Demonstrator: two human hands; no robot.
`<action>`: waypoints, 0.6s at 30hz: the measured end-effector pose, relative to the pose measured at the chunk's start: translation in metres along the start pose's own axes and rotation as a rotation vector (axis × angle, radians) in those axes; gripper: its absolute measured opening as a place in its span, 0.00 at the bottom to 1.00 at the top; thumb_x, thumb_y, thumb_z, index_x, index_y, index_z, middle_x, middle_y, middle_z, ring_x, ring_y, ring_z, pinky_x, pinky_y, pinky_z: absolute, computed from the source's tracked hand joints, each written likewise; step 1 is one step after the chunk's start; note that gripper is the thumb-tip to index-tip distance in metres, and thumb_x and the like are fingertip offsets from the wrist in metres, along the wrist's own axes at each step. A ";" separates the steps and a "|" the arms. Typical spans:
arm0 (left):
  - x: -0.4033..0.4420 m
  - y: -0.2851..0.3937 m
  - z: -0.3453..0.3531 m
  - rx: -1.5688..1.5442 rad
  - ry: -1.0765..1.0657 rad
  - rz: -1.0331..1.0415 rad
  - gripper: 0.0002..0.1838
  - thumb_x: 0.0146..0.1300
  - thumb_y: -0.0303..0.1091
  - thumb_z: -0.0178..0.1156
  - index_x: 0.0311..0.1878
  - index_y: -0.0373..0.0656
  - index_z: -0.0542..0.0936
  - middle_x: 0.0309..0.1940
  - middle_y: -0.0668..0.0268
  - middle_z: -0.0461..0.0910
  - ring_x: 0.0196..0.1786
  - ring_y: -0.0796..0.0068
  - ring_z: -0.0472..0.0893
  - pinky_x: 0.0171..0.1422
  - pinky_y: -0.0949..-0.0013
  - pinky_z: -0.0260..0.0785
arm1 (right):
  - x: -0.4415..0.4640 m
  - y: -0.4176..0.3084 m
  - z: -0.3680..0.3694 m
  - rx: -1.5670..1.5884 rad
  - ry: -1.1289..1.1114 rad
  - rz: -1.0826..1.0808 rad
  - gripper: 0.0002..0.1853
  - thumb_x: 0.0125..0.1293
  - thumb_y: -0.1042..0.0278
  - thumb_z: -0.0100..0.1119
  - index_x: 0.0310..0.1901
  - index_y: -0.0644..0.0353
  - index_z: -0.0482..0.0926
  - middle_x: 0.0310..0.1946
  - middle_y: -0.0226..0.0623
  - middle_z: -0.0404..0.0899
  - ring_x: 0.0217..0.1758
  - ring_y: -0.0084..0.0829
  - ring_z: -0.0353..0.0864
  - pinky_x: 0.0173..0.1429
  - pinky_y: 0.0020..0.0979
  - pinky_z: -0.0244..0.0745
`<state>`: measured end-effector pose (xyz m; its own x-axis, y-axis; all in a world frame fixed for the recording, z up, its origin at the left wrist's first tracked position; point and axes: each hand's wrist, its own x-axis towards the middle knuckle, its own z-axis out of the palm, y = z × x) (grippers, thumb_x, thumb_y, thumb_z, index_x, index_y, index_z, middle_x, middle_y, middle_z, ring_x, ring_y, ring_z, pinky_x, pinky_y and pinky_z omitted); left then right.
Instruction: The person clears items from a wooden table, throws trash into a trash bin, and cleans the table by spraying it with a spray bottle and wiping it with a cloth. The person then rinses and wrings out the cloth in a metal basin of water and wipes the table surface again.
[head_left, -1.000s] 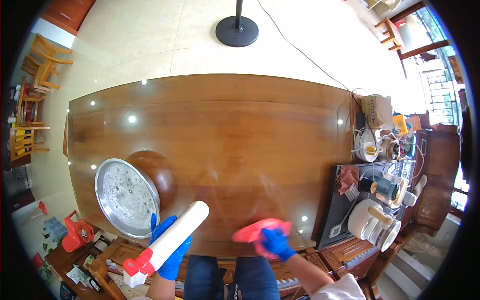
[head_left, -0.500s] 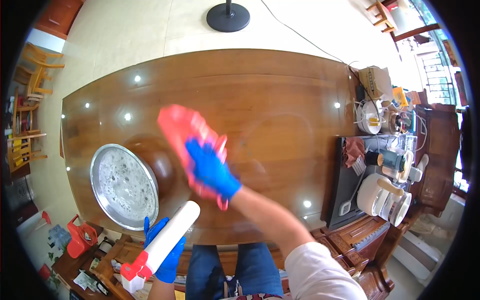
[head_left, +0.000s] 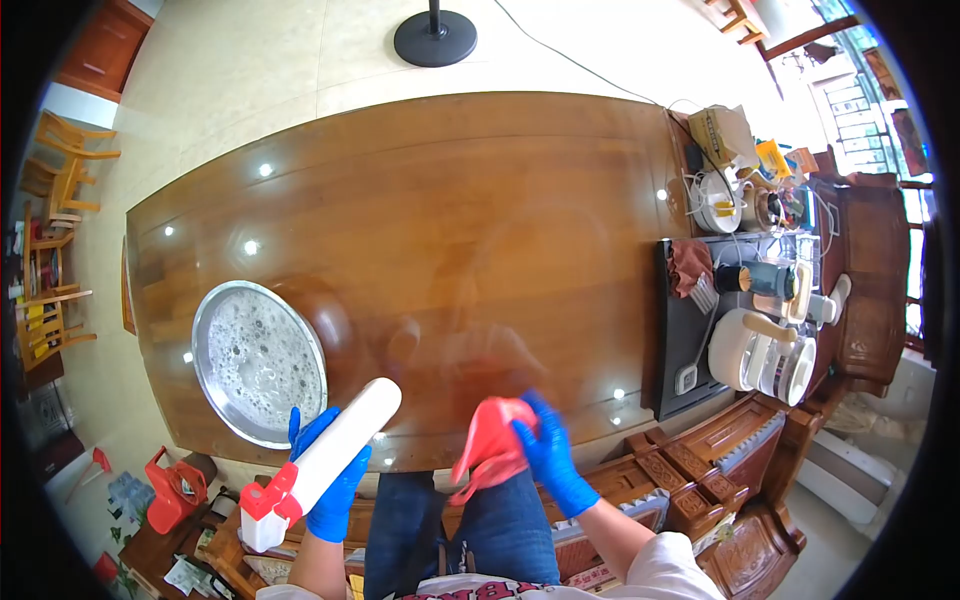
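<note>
My left hand (head_left: 335,475), in a blue glove, is wrapped round a white bottle (head_left: 350,440) with a red and white top, tilted with its base up and to the right. My right hand (head_left: 548,455), also gloved in blue, grips a bunched red cloth (head_left: 492,440) that hangs above my lap at the table's near edge. On the left of the brown wooden table (head_left: 430,230) sits a round metal basin (head_left: 208,370) of sudsy water, just beyond my left hand.
A black tray (head_left: 665,350) on the right bears a brown cloth (head_left: 690,265) and a white kettle (head_left: 735,350). Behind it are a cardboard box (head_left: 722,137) and cables. A black round stand base (head_left: 435,42) is on the floor beyond the table.
My right hand swept the red cloth up and left over the table, then drew it back to the near edge. My left hand still holds the bottle. The view has shifted slightly.
</note>
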<state>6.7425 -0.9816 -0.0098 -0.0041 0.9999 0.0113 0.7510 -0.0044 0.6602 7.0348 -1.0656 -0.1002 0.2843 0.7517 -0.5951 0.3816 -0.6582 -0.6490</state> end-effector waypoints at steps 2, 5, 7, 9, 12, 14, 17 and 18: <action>-0.008 -0.014 -0.001 0.003 -0.067 0.027 0.27 0.49 0.38 0.70 0.52 0.41 0.74 0.46 0.62 0.79 0.52 0.66 0.77 0.73 0.53 0.51 | 0.008 -0.004 -0.011 -0.259 0.250 -0.214 0.26 0.64 0.61 0.58 0.62 0.61 0.68 0.64 0.51 0.65 0.67 0.48 0.63 0.69 0.45 0.56; -0.013 -0.022 0.007 0.000 -0.110 0.033 0.35 0.48 0.38 0.72 0.58 0.36 0.69 0.49 0.60 0.77 0.55 0.66 0.75 0.73 0.57 0.51 | 0.014 0.010 0.014 -0.169 0.425 -0.261 0.31 0.65 0.62 0.54 0.68 0.60 0.60 0.72 0.51 0.47 0.75 0.52 0.46 0.75 0.50 0.39; -0.010 -0.015 0.013 -0.011 -0.094 0.013 0.34 0.49 0.38 0.72 0.58 0.36 0.69 0.48 0.60 0.78 0.55 0.66 0.75 0.73 0.57 0.51 | 0.021 0.009 0.040 -0.447 0.330 -0.199 0.31 0.67 0.56 0.50 0.68 0.59 0.59 0.72 0.52 0.48 0.75 0.54 0.44 0.74 0.55 0.34; -0.001 -0.001 0.018 -0.072 -0.009 -0.058 0.22 0.50 0.40 0.69 0.49 0.45 0.78 0.45 0.64 0.80 0.51 0.66 0.78 0.73 0.49 0.50 | 0.070 0.010 0.039 -0.542 0.384 -0.349 0.30 0.67 0.54 0.46 0.69 0.56 0.60 0.72 0.50 0.50 0.75 0.55 0.44 0.73 0.59 0.32; 0.002 -0.001 0.022 0.019 -0.019 -0.016 0.21 0.51 0.41 0.68 0.48 0.44 0.79 0.44 0.62 0.80 0.50 0.65 0.78 0.72 0.47 0.52 | 0.196 -0.001 -0.015 -0.847 0.483 -0.503 0.27 0.65 0.55 0.49 0.66 0.48 0.66 0.70 0.42 0.57 0.74 0.48 0.50 0.72 0.57 0.42; 0.004 0.002 0.027 0.019 -0.013 -0.021 0.20 0.52 0.42 0.68 0.47 0.43 0.79 0.44 0.62 0.80 0.50 0.64 0.78 0.71 0.46 0.52 | 0.293 -0.039 -0.066 -1.087 0.527 -0.430 0.27 0.64 0.57 0.50 0.66 0.49 0.66 0.69 0.42 0.60 0.73 0.44 0.55 0.72 0.52 0.46; 0.007 0.006 0.036 0.030 -0.018 -0.017 0.20 0.53 0.42 0.67 0.46 0.41 0.79 0.44 0.61 0.80 0.50 0.63 0.78 0.71 0.45 0.53 | 0.407 -0.058 -0.136 -0.895 0.823 -0.679 0.24 0.67 0.59 0.44 0.63 0.56 0.68 0.65 0.46 0.64 0.69 0.44 0.62 0.70 0.49 0.54; 0.007 0.008 0.039 0.042 -0.030 -0.007 0.21 0.53 0.42 0.67 0.46 0.41 0.79 0.44 0.60 0.80 0.50 0.63 0.78 0.71 0.44 0.53 | 0.420 -0.075 -0.134 -0.892 0.935 -0.577 0.24 0.68 0.60 0.42 0.63 0.60 0.67 0.65 0.48 0.64 0.68 0.45 0.63 0.70 0.49 0.55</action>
<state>6.7744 -0.9747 -0.0341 0.0099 0.9998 -0.0157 0.7783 0.0022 0.6279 7.2431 -0.6944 -0.2380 0.2347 0.8841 0.4040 0.9622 -0.2703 0.0326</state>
